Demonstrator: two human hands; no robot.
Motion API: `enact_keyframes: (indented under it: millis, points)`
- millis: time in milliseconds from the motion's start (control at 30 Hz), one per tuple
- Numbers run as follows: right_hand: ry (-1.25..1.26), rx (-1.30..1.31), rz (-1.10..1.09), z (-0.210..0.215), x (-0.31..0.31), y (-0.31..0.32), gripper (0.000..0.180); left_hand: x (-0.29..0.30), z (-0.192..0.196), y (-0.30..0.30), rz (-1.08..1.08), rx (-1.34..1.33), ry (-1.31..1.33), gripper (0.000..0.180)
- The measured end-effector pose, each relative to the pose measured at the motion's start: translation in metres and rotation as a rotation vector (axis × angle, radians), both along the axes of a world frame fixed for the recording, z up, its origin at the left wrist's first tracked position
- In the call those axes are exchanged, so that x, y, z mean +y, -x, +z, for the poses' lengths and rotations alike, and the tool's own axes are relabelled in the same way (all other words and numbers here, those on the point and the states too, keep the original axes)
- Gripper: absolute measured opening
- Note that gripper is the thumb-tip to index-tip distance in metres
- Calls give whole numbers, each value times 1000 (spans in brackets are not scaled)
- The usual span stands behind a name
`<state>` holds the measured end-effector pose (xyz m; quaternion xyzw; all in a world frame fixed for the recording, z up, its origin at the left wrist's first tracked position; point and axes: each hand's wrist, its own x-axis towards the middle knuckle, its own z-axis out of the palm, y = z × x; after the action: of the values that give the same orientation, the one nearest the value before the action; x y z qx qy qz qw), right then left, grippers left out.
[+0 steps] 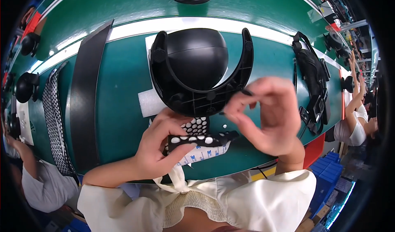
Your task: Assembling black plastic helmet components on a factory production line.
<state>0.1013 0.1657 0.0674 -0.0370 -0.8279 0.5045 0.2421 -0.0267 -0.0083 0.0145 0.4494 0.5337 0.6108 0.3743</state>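
Note:
My left hand (158, 143) is closed on a bent sheet of round white dots on black, its backing paper (201, 154) white with blue print. The sheet's dotted face (196, 125) folds up behind my fingers, close to the near edge of a black plastic part (193, 102). That part has two curved arms and a rounded black body (199, 57) between them. My right hand (271, 118) is raised at the part's right side, slightly blurred. Its thumb and forefinger are pinched together, with something small and dark at the tips that I cannot make out.
A small white dot (224, 126) lies on the green table beside the sheet. White foam (151, 103) sits under the part's left side. Further left are a long black panel (84, 96) and another dotted strip (55, 116). Black bagged items (312, 79) lie right. People work at both sides.

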Motion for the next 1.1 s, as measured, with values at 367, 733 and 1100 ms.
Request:
enact_keyframes:
  millis: [367, 733, 1100]
  points:
    - [14, -5, 13, -17, -3, 6, 35, 2, -5, -1, -157, -435, -227, 18]
    - [-262, 6, 0, -11, -3, 4, 38, 1, -2, -5, -177, -570, -222, 14]
    - [-1009, 151, 12, -30, 9, -4, 23, -1, -5, -1, -170, -707, -255, 17]
